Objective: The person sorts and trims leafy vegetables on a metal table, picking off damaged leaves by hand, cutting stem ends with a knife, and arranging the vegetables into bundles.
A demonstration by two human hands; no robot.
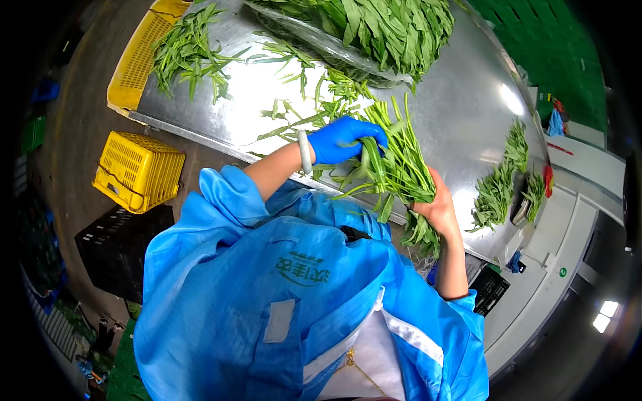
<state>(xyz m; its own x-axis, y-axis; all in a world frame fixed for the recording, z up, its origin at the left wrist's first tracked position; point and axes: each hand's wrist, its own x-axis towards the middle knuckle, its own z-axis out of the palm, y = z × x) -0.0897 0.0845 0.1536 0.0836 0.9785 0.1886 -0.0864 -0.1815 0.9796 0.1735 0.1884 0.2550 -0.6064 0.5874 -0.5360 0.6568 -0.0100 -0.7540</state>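
Observation:
My right hand [438, 206], bare, is wrapped around a bunch of water spinach [400, 157], its pale stems pointing up and its leaves hanging below the fist. My left hand [344, 140], in a blue glove with a pale bangle at the wrist, is at the left side of that bunch. Its fingers are curled closed on a leafy sprig [372, 160]. Loose stems and leaves [294, 123] lie on the metal table [461, 120] beyond the glove. A large pile of water spinach [391, 30] rests on clear plastic film [321, 43] at the back.
Small bundles of greens [495, 194] lie on the table's right side, and a leafy heap [190, 53] lies at its left. A yellow crate [137, 57] stands against the left edge. Another yellow crate [140, 170] sits on a black crate [120, 244] beside the table.

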